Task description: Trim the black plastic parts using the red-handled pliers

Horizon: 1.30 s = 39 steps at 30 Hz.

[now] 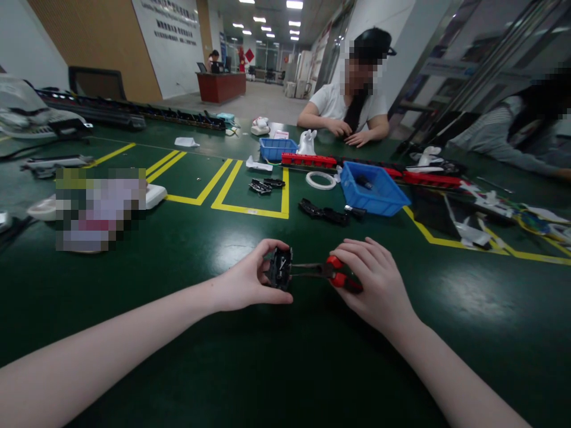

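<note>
Gripping on both sides: left hand (250, 280) pinching a small black part (281, 270) between thumb and fingers, right hand (377, 282) closed round the red handles of a pair of pliers (328, 270). Part is held above the green surface (285, 368), near the middle of the view, between the two hands and nearer the left, which wraps its left end and outer edges.

Key relation: pliers lie crosswise, long axis running right to left, tips pointing at the part's right-hand side. Part's longer side runs near to far, so the two axes cross at about a right angle. Tips reach the part's right edge; cannot tell whether they bite on it or only touch. Right hand sits well back on the handles, apart from the part.

Beyond the hands: loose black pieces (323, 212) just left of a blue tray (375, 205); more dark bits (260, 186) inside a yellow tape outline (272, 214).

Writing: dark lettering (173, 28) on the far white wall, a Latin line among it, too smeared to read. Small pale sticker (251, 211) on the tape, print too small. Flat item (102, 211) at left is masked; no print legible. No brand readable on pliers or part.
</note>
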### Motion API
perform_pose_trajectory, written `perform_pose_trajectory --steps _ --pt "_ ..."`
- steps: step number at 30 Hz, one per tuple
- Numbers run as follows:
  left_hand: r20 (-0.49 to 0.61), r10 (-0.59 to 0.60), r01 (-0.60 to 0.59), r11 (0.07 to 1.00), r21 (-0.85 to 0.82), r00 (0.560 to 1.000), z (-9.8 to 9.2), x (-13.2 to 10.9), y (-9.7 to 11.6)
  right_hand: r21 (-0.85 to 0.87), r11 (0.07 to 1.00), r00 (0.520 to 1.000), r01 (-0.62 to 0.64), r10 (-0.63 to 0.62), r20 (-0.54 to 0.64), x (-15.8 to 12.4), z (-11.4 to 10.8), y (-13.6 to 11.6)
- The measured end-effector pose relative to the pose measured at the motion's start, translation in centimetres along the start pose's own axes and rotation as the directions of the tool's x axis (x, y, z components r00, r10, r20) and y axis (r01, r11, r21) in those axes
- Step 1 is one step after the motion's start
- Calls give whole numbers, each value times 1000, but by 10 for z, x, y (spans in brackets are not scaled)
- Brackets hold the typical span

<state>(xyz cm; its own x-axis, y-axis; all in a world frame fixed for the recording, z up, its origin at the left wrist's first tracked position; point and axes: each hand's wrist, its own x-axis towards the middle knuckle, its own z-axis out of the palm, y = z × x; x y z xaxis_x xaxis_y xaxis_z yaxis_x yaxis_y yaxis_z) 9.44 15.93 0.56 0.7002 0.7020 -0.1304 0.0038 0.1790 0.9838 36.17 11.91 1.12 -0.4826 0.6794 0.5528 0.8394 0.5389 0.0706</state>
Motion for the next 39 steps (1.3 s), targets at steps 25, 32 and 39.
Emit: perform_pose_trajectory --steps 25,32,39 --pt "138 272 -245 413 877 952 0 -3 6 -1 994 993 113 -113 -38 2 -17 -1" --pt "141 293 -249 375 893 946 1 -2 5 87 994 997 64 -68 38 2 -21 -2" --pt "131 292 -243 389 888 947 3 -3 8 87 993 994 81 -88 71 3 -19 -5"
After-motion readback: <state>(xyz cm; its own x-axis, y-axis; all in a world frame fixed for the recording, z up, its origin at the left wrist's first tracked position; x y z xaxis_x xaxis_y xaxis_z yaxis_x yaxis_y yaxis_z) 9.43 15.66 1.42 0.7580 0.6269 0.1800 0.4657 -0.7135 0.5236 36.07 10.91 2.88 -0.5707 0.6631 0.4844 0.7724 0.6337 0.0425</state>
